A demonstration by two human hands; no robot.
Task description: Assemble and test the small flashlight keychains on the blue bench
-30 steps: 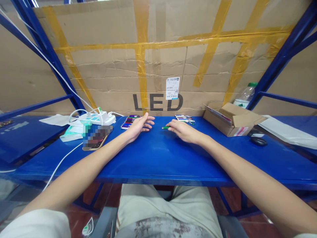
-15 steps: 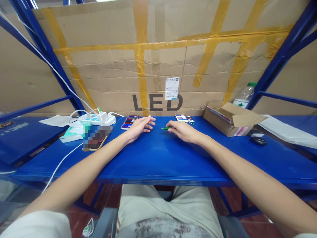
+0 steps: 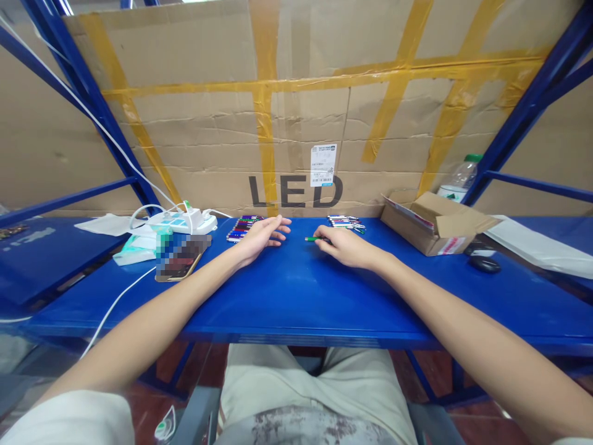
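My right hand (image 3: pixel 341 246) is closed round a small green item (image 3: pixel 311 239) that looks like a pen, its tip poking out to the left. Fingers apart and nothing in them, my left hand (image 3: pixel 260 240) rests on its side on the blue table (image 3: pixel 296 296). Just left of and behind it lies a row of colourful pens (image 3: pixel 239 229), partly hidden by the hand. A second, smaller group of pens (image 3: pixel 345 222) lies behind my right hand.
An open cardboard box (image 3: pixel 417 228), a black mouse (image 3: pixel 484 264) and a bottle (image 3: pixel 461 179) are at the right. On the left are a phone (image 3: pixel 183 259), a power strip (image 3: pixel 185 220), cables and a green-white packet (image 3: pixel 141 245). Cardboard (image 3: pixel 208 142) stands behind.
The green item has shifted very slightly in the fingers of my right hand. My left hand has hardly moved.
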